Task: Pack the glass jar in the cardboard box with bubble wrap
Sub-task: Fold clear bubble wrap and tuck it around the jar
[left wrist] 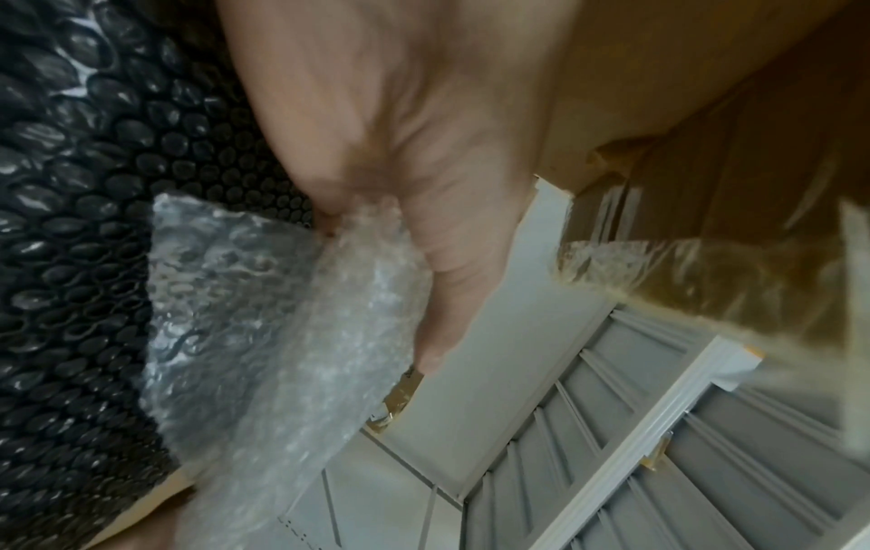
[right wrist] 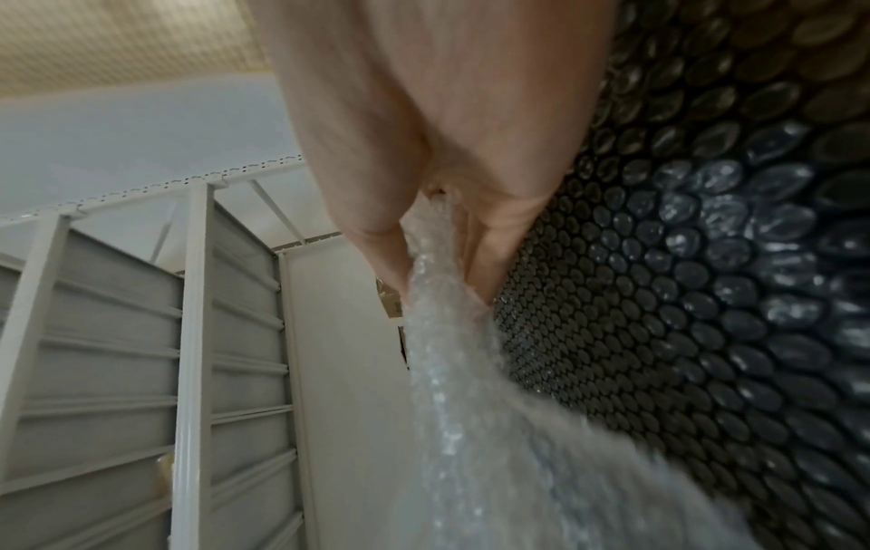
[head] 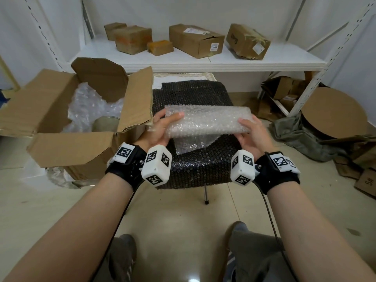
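Glass jar (head: 106,123): sits upright inside the open cardboard box (head: 73,147) on your left, clear wrap bunched behind it; only its rim and upper wall show.

Bubble wrap sheet (head: 205,122): clear, folded over, held level between both of your hands above the black bubble wrap (head: 195,161) that drapes the stool. A loose lower layer of the clear sheet hangs down onto the black wrap.

Your left hand (head: 160,129): pinches the sheet's left end, thumb on top, fingers beneath. The left wrist view confirms the pinch, though blurred (left wrist: 376,156).

Your right hand (head: 252,133): pinches the right end the same way; the right wrist view shows the sheet (right wrist: 452,372) clamped between thumb and fingers.

Behind: white shelf (head: 244,58) with several closed cartons. Round cardboard disc (head: 333,112) at right, on the floor clutter.
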A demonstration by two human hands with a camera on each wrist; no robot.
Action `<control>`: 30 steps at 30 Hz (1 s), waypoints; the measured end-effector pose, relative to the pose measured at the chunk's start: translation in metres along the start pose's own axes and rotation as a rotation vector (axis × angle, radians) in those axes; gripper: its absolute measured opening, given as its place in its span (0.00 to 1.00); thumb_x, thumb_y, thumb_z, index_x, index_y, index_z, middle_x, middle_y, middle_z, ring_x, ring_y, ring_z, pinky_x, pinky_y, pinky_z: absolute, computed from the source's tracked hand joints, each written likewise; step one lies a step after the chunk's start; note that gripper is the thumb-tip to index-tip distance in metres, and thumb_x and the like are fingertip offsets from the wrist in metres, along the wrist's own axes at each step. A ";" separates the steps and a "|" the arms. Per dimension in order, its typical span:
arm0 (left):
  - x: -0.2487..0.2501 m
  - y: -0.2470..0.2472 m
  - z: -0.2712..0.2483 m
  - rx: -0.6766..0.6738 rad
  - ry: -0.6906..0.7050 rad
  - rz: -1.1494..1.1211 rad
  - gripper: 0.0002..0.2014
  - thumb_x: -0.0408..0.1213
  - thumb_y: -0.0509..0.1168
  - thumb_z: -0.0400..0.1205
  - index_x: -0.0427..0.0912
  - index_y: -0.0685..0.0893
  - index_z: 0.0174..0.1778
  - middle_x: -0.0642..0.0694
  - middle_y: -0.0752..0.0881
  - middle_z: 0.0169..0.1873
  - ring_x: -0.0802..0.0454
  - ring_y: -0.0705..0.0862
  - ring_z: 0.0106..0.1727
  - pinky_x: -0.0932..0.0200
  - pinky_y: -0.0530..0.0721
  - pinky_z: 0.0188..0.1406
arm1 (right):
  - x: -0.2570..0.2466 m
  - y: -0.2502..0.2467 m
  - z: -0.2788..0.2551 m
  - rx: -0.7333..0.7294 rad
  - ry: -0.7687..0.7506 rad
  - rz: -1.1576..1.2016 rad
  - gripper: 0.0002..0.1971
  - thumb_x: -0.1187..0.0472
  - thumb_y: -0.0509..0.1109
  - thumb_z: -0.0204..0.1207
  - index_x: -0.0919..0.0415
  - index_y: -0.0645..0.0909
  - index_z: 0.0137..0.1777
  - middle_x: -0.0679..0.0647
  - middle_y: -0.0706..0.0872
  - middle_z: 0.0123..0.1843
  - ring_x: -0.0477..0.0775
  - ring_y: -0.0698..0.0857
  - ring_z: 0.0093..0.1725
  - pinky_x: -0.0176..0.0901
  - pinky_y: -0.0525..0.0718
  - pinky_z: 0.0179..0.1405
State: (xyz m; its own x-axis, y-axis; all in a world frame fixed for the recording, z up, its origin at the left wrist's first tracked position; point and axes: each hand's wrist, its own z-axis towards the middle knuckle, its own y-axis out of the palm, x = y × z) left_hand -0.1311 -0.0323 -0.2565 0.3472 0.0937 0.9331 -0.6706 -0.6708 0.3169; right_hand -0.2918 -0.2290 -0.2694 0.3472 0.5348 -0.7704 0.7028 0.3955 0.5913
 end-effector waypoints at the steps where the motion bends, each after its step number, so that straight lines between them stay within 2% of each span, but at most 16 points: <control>1: 0.000 0.002 -0.002 -0.027 -0.021 0.009 0.38 0.46 0.78 0.71 0.37 0.73 0.75 0.37 0.81 0.68 0.39 0.79 0.70 0.34 0.67 0.77 | 0.000 0.001 0.001 0.000 0.004 0.028 0.34 0.75 0.69 0.77 0.60 0.65 0.81 0.66 0.78 0.73 0.64 0.83 0.67 0.48 0.91 0.48; 3: 0.001 0.000 -0.002 -0.040 -0.082 0.019 0.27 0.51 0.72 0.77 0.45 0.78 0.70 0.38 0.81 0.68 0.37 0.81 0.68 0.36 0.75 0.72 | 0.001 0.002 0.002 0.018 -0.001 0.067 0.29 0.76 0.67 0.79 0.57 0.67 0.78 0.65 0.80 0.69 0.63 0.84 0.65 0.48 0.92 0.45; 5: -0.003 -0.004 0.000 -0.043 -0.165 0.015 0.27 0.57 0.71 0.75 0.55 0.76 0.70 0.38 0.78 0.70 0.36 0.84 0.64 0.40 0.81 0.67 | 0.002 0.001 0.004 0.008 -0.007 0.120 0.28 0.77 0.66 0.80 0.58 0.68 0.77 0.65 0.81 0.67 0.64 0.84 0.64 0.48 0.92 0.42; 8: -0.004 -0.005 0.001 -0.103 -0.226 -0.028 0.28 0.59 0.72 0.73 0.62 0.75 0.69 0.40 0.75 0.71 0.40 0.86 0.59 0.47 0.85 0.55 | 0.003 0.000 0.003 0.007 0.008 0.166 0.29 0.75 0.71 0.77 0.65 0.71 0.78 0.68 0.82 0.71 0.65 0.85 0.67 0.50 0.91 0.48; 9: -0.003 -0.004 0.001 -0.101 -0.226 -0.040 0.28 0.58 0.73 0.73 0.61 0.76 0.69 0.40 0.74 0.72 0.40 0.84 0.59 0.48 0.85 0.50 | 0.003 0.000 0.002 0.022 0.012 0.164 0.29 0.74 0.72 0.76 0.66 0.72 0.77 0.68 0.82 0.71 0.65 0.85 0.67 0.50 0.91 0.49; 11: -0.002 -0.002 0.002 -0.107 -0.222 -0.072 0.28 0.53 0.73 0.74 0.52 0.77 0.70 0.37 0.76 0.69 0.40 0.84 0.57 0.51 0.87 0.43 | 0.002 0.001 0.002 0.032 0.010 0.154 0.29 0.73 0.72 0.77 0.65 0.72 0.77 0.68 0.82 0.70 0.65 0.85 0.67 0.50 0.91 0.50; 14: 0.001 0.000 0.002 -0.103 -0.191 -0.131 0.17 0.39 0.69 0.80 0.39 0.79 0.62 0.38 0.81 0.59 0.45 0.86 0.49 0.58 0.90 0.38 | 0.003 0.002 0.002 0.027 -0.018 0.152 0.30 0.72 0.71 0.78 0.61 0.70 0.79 0.66 0.82 0.71 0.64 0.84 0.68 0.51 0.91 0.51; 16: -0.001 0.000 0.003 -0.087 -0.160 -0.173 0.17 0.31 0.68 0.81 0.35 0.78 0.65 0.41 0.81 0.58 0.48 0.85 0.49 0.60 0.90 0.37 | 0.003 0.004 0.000 0.043 -0.034 0.210 0.30 0.69 0.73 0.78 0.62 0.70 0.79 0.67 0.82 0.70 0.64 0.85 0.66 0.52 0.91 0.52; 18: -0.004 0.003 0.004 -0.060 -0.125 -0.201 0.24 0.26 0.66 0.81 0.34 0.73 0.75 0.41 0.82 0.58 0.48 0.86 0.52 0.59 0.90 0.38 | 0.005 0.007 -0.004 0.010 -0.009 0.289 0.25 0.64 0.73 0.80 0.65 0.71 0.75 0.67 0.84 0.68 0.63 0.86 0.66 0.55 0.88 0.61; 20: -0.007 0.009 0.002 -0.076 -0.113 -0.198 0.25 0.24 0.65 0.81 0.32 0.71 0.75 0.39 0.84 0.58 0.47 0.87 0.53 0.56 0.92 0.41 | 0.007 0.013 -0.009 -0.076 0.056 0.279 0.24 0.61 0.71 0.82 0.67 0.71 0.75 0.67 0.84 0.68 0.63 0.85 0.68 0.57 0.84 0.69; 22: -0.010 0.015 0.001 -0.098 -0.137 -0.171 0.24 0.23 0.65 0.80 0.33 0.73 0.73 0.37 0.84 0.62 0.42 0.87 0.57 0.51 0.91 0.46 | 0.012 0.020 -0.014 -0.141 0.117 0.133 0.23 0.62 0.69 0.82 0.66 0.71 0.75 0.66 0.84 0.69 0.62 0.85 0.68 0.55 0.84 0.69; 24: -0.013 0.017 0.001 -0.121 -0.175 -0.119 0.25 0.25 0.68 0.78 0.33 0.74 0.72 0.34 0.81 0.68 0.38 0.83 0.66 0.43 0.88 0.54 | 0.017 0.025 -0.016 -0.156 0.119 0.030 0.20 0.65 0.69 0.81 0.67 0.74 0.72 0.65 0.83 0.71 0.61 0.84 0.70 0.54 0.83 0.69; 26: -0.016 0.016 0.004 -0.095 -0.182 -0.106 0.23 0.31 0.73 0.77 0.35 0.78 0.68 0.36 0.80 0.69 0.39 0.80 0.70 0.41 0.85 0.61 | 0.019 0.027 -0.016 -0.135 0.088 0.055 0.17 0.67 0.70 0.80 0.68 0.77 0.67 0.66 0.83 0.71 0.63 0.82 0.71 0.57 0.80 0.73; 28: -0.017 0.016 0.005 -0.024 -0.158 -0.145 0.20 0.36 0.74 0.76 0.38 0.80 0.62 0.41 0.82 0.64 0.45 0.81 0.65 0.44 0.86 0.61 | 0.020 0.027 -0.017 -0.118 0.047 0.145 0.19 0.66 0.72 0.78 0.67 0.77 0.68 0.66 0.82 0.71 0.64 0.82 0.71 0.61 0.80 0.73; 30: -0.020 0.017 0.008 0.025 -0.118 -0.180 0.16 0.35 0.73 0.78 0.40 0.80 0.61 0.42 0.83 0.62 0.47 0.82 0.61 0.49 0.88 0.55 | 0.020 0.026 -0.017 -0.101 0.020 0.187 0.22 0.64 0.75 0.76 0.65 0.77 0.69 0.66 0.82 0.72 0.65 0.81 0.71 0.63 0.80 0.72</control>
State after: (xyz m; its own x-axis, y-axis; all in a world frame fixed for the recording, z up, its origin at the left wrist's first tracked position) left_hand -0.1441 -0.0517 -0.2709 0.5355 0.1279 0.8348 -0.5747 -0.6691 0.4712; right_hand -0.2769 -0.1956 -0.2651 0.4524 0.6202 -0.6409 0.5615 0.3603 0.7449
